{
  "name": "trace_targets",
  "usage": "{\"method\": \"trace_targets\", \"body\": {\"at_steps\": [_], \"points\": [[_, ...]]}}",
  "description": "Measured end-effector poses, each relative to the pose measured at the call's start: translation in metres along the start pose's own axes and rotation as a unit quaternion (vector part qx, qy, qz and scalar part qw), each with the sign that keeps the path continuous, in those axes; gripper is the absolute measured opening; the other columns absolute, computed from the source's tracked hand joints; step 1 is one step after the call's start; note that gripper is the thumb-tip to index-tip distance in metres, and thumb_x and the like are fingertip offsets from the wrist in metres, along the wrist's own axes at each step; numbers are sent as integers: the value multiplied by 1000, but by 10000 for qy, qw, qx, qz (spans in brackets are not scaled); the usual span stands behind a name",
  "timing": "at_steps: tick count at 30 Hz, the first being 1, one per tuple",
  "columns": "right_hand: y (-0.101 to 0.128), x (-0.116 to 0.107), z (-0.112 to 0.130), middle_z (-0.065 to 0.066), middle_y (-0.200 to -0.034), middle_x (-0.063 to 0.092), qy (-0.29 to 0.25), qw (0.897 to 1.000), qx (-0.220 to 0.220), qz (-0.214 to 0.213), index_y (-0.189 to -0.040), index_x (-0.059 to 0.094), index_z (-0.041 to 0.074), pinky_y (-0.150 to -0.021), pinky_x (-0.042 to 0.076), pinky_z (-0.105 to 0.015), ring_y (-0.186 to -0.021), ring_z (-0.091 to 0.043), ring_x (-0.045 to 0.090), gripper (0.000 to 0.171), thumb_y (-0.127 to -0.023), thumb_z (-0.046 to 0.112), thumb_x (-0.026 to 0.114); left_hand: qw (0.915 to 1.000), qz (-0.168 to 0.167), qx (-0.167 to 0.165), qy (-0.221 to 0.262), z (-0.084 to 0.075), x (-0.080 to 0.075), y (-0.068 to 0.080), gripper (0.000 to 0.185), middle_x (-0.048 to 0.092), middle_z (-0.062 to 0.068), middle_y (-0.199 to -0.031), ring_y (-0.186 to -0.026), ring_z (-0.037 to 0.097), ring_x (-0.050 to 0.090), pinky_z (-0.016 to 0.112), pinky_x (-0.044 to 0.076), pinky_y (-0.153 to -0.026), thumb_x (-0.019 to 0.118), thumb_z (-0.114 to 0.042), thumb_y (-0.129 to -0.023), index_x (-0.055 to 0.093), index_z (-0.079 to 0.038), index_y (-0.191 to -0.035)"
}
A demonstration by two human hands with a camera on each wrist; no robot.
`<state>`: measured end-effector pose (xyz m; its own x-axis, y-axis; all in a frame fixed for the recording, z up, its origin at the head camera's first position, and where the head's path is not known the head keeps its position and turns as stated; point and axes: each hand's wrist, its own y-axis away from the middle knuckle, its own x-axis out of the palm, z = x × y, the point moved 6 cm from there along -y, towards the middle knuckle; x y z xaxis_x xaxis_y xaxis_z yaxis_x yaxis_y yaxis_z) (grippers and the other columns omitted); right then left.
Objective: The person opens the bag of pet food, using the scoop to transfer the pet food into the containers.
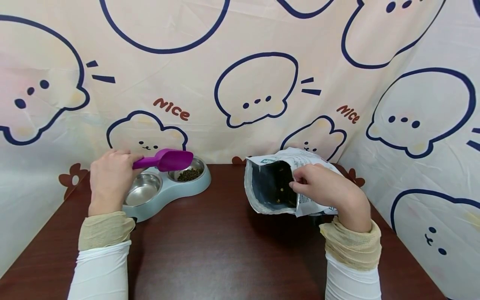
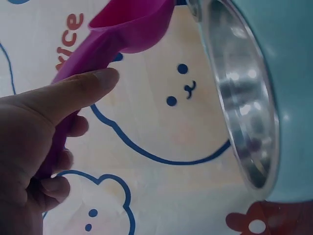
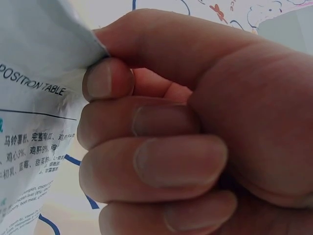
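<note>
My left hand point(image 1: 112, 177) grips the handle of a purple scoop point(image 1: 174, 160), held over a light blue double pet bowl point(image 1: 180, 190). The bowl's right metal dish point(image 1: 202, 164) has brown kibble point(image 1: 189, 174) in it; only bare metal shows in the left dish point(image 1: 144, 189). In the left wrist view the visible part of the scoop's cup point(image 2: 142, 29) shows no kibble. On the right, my right hand point(image 1: 330, 187) pinches the opening edge of a white pet food bag point(image 1: 258, 200). The bag lies tilted with its mouth toward the left, dark inside with a few bits of kibble showing.
A dark brown table point(image 1: 202, 258) carries the bowl and the bag. Behind and at both sides hangs a cream curtain point(image 1: 202, 91) printed with cartoon animals, close to the table's back edge.
</note>
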<state>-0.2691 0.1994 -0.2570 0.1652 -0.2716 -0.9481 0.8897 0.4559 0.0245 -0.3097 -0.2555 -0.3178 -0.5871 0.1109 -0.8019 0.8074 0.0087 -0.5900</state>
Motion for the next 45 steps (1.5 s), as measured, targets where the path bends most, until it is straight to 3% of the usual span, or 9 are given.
{"method": "trace_targets", "body": {"at_steps": [5, 12, 21, 26, 32, 38, 41, 45], "points": [[0, 0, 0, 1, -68, 48, 33, 10000, 2, -8, -86, 70, 12, -65, 43, -29, -69, -15, 52, 20, -105, 17, 65, 9994, 199, -1, 271, -1, 0, -1, 31, 78, 24, -93, -79, 42, 69, 60, 57, -63, 91, -20, -88, 82, -4, -114], [0, 1, -1, 1, -67, 48, 39, 10000, 41, 9, -85, 69, 13, -64, 43, -29, -68, -15, 51, 21, -105, 17, 65, 9947, 787, 2, 656, -5, 4, -3, 29, 79, 23, -92, -70, 34, 66, 52, 55, -61, 86, -27, -94, 79, -5, -111], [0, 1, -1, 0, -67, 48, -1, 10000, 72, 21, -85, 69, 12, -64, 44, -29, -68, -15, 52, 21, -105, 18, 65, 9726, 1950, -219, 1243, -2, 11, -2, 46, 74, 22, -95, -77, 32, 62, 43, 49, -67, 68, -42, -107, 65, -1, -128], [0, 1, 0, 1, -67, 47, -3, 10000, 44, 11, -84, 68, 13, -64, 43, -29, -68, -15, 51, 22, -105, 18, 65, 9654, 2171, -11, 1442, -8, 6, -3, 48, 74, 17, -96, -83, 30, 63, 42, 48, -72, 67, -47, -106, 66, -6, -132], [0, 0, -1, 1, -66, 46, 24, 10000, 29, 2, -83, 67, 13, -64, 43, -29, -67, -15, 51, 23, -105, 18, 65, 9502, 2374, 353, 1987, -27, -7, -1, 45, 71, 5, -84, -77, 21, 60, 33, 46, -63, 69, -56, -103, 75, -16, -121], [0, 0, -1, 0, -67, 47, 19, 10000, 36, -5, -86, 69, 12, -65, 44, -29, -69, -15, 52, 21, -105, 17, 65, 9309, 2546, 725, 2518, -52, -24, 5, 30, 65, -1, -74, -68, 17, 55, 29, 45, -58, 75, -49, -101, 80, -21, -110], [0, 1, -1, 0, -68, 48, 27, 10000, 24, -10, -87, 70, 11, -65, 44, -29, -69, -15, 52, 20, -105, 17, 65, 9211, 2780, 761, 2618, -66, -30, 8, 25, 60, -1, -70, -65, 17, 53, 28, 44, -57, 77, -45, -100, 79, -21, -100], [0, 1, -1, 0, -68, 48, 54, 10000, 14, -7, -88, 71, 10, -65, 44, -30, -69, -15, 52, 19, -105, 18, 65, 9177, 2954, 924, 2490, -91, -37, 12, 25, 56, -2, -66, -64, 17, 52, 29, 42, -59, 79, -44, -99, 77, -21, -89]]}}
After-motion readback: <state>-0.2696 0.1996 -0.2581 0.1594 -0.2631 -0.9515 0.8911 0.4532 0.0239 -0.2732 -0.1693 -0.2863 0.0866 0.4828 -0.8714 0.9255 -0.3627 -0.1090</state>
